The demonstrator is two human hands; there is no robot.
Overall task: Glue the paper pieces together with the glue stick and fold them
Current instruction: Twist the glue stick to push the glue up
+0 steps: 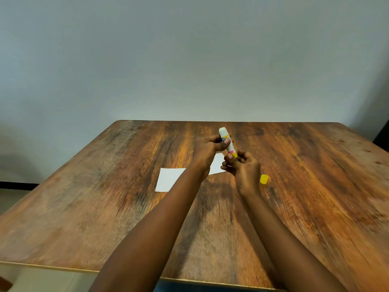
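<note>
**Hands grip an uncapped glue stick above the papers**

The left hand (pixel 208 147) is closed around the upper part of the glue stick (pixel 227 142), thumb pressed across its label. The right hand (pixel 242 167) pinches the yellow base of the same stick between fingertips, just below and to the right of the left hand. The stick is held in the air with its long axis nearly upright, tilted a little to the left at the top; the bare white glue end points up and away from the person, the yellow base down toward the right hand.

Just right of the right hand, the yellow cap (pixel 264 179) lies on the wooden counter (pixel 105 207), apart from the stick. Beneath and behind the hands lie white paper pieces (pixel 168 179), flat on the counter, partly hidden by the left forearm; one reaches out to the left of it, another shows between the two hands.
</note>
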